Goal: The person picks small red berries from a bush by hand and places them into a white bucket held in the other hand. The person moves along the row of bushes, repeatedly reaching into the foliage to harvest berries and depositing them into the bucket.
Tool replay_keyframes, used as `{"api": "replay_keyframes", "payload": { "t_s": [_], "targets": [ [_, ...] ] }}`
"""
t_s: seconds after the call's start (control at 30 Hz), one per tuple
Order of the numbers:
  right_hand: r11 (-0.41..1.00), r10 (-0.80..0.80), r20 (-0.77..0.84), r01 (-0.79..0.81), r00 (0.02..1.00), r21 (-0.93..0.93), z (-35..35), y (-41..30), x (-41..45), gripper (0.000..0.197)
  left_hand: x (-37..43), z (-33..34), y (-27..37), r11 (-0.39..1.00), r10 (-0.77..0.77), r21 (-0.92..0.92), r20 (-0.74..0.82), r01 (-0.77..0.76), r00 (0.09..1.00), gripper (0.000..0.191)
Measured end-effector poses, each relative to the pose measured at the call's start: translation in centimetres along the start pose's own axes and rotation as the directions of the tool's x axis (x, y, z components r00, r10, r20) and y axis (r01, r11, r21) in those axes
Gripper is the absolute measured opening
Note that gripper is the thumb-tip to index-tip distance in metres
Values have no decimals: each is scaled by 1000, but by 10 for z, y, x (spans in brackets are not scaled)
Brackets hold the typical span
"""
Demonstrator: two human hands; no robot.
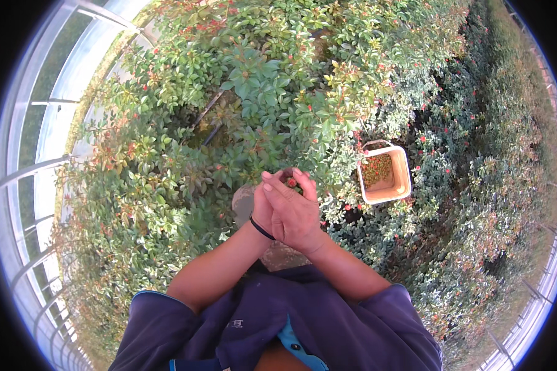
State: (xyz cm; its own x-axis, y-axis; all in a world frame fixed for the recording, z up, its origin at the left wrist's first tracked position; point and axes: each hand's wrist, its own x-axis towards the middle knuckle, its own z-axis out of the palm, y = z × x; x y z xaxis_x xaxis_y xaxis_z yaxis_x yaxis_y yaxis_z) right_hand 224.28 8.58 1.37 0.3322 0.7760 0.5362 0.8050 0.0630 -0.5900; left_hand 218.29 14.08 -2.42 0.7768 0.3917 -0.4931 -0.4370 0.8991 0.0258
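My two hands are pressed together in front of my body, above the bushes. My right hand [293,215] lies across my left hand [262,207], hiding much of its palm and fingers. A red flower bud [291,182] with some green around it shows in the hollow between the curled fingers. How many buds the hands enclose is hidden. To the right, apart from my hands, a square plastic bucket [403,171] sits tilted among the plants. Small green and red buds [376,170] cover part of its bottom.
Dense rose bushes [255,88] with scattered red buds surround me. A bucket handle [377,143] rests at the bucket's far side. Dark narrow bars [209,109] show in a gap between leaves. Greenhouse framing [32,169] curves along the left edge.
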Motion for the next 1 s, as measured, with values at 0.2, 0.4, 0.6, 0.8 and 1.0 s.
{"api": "replay_keyframes", "payload": {
  "t_s": [0.2, 0.4, 0.6, 0.8, 1.0],
  "targets": [
    [995, 5, -2, -4, 1000, 97, -4, 3, -13, 28, 2, -13, -19, 1000, 14, 5, 286, -16, 958, 25],
    [949, 37, -22, -28, 999, 314, 3, 42, 4, 21, -17, -60, -7, 996, 13, 92, 86, -21, 996, 15],
    [822, 569, 391, -480, 724, -306, 96, 217, 22, 24, -42, -81, 31, 946, 106, 317, -95, -71, 990, 12],
    [773, 598, -30, -586, 801, -244, 108, 243, 30, 34, -48, -112, 16, 333, 527, 930, -44, -159, 849, 15],
    [875, 464, 152, -426, 873, -229, 111, 245, 42, 27, -44, -109, 16, 126, 573, 978, 66, -168, 817, 12]
  ]
}}
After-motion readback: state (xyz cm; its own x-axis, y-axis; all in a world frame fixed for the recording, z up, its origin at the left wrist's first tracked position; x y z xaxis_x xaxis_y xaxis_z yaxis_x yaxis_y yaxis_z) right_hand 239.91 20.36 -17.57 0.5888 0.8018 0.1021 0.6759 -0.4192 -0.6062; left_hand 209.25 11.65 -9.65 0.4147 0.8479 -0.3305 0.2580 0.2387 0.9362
